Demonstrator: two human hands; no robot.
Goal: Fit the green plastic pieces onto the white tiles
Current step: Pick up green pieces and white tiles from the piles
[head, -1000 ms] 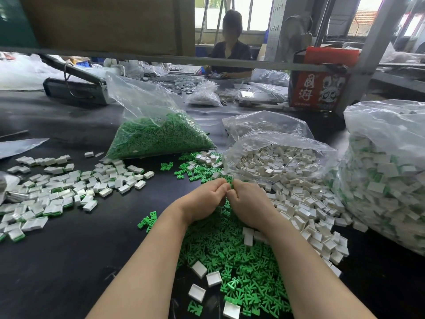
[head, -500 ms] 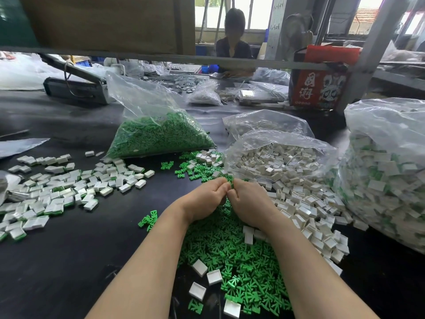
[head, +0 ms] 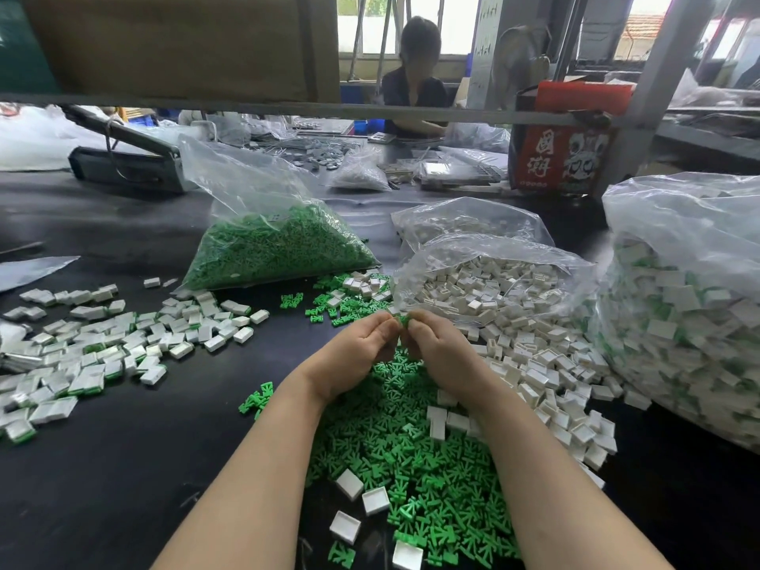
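Left hand: the left hand (head: 355, 355) is up over the dark counter (head: 123, 466), fingers curled in, thumb and fingertips pinched on the small piece held between both hands.
Right hand: the right hand (head: 438, 353) meets it fingertip to fingertip, curled tight and pinching the same piece from the other side.
Held piece: a small green plastic piece (head: 404, 320) peeks out between the two thumbs; whether a white tile sits under it, I cannot tell, the fingers cover it.
Loose green: a wide heap of green plastic pieces (head: 415, 458) lies right beneath the wrists and forearms, with a few white square tiles (head: 375, 500) scattered on it near the front.
Loose white: a spill of white plastic tiles (head: 547, 376) runs out to the right of the right hand, from the mouth of an open clear bag of white tiles (head: 489, 281).
Finished lot: over on the left, a spread of white tiles with green edges (head: 103, 347) covers the counter, well apart from the hands.
Green stock: a clear plastic bag full of green pieces (head: 275, 248) sits behind the hands, leaning left.
Far right: a big clear bag of white-and-green tiles (head: 691, 322) bulges at the counter's right side.
Background: another person in a dark top (head: 415, 92) sits across the room, beyond a red printed box (head: 563, 154).
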